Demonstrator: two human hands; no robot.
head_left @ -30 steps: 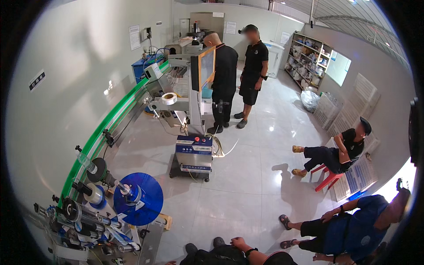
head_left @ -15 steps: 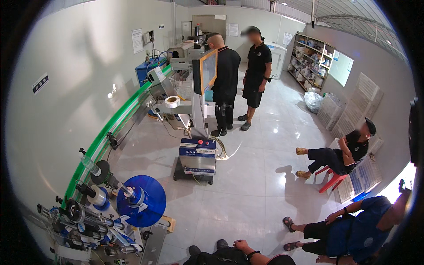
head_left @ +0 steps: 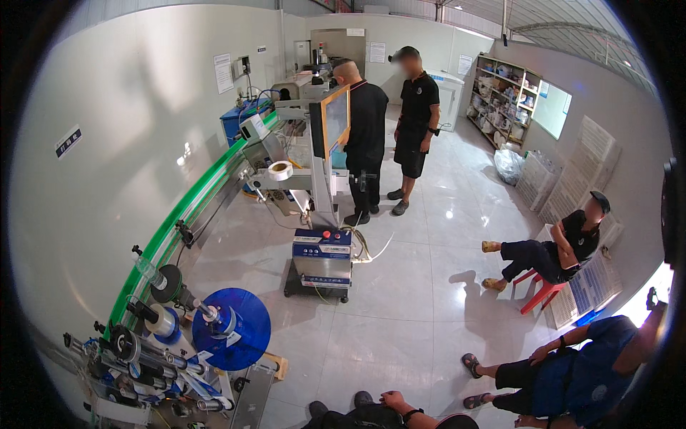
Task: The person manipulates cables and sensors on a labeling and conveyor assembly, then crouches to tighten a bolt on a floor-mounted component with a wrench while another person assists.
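Right hand [head_left: 391, 399], cannot tell if fingers grip; left hand unseen | black clothing [head_left: 361, 416] beside fingers; blue disc [head_left: 248, 323] well leftward | apparently standing by; reaching needs stepping nearer

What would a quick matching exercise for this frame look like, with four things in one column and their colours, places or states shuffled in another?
Things:
1. Stool
2. Large disc
3. Long rail
4. Plastic bag

Descriptions:
A. Green, curving along the left side of the view
B. Clear and whitish, toward the upper right
C. Red and being sat on
D. Blue and round, at the lower left

Right pairs: 1-C, 2-D, 3-A, 4-B
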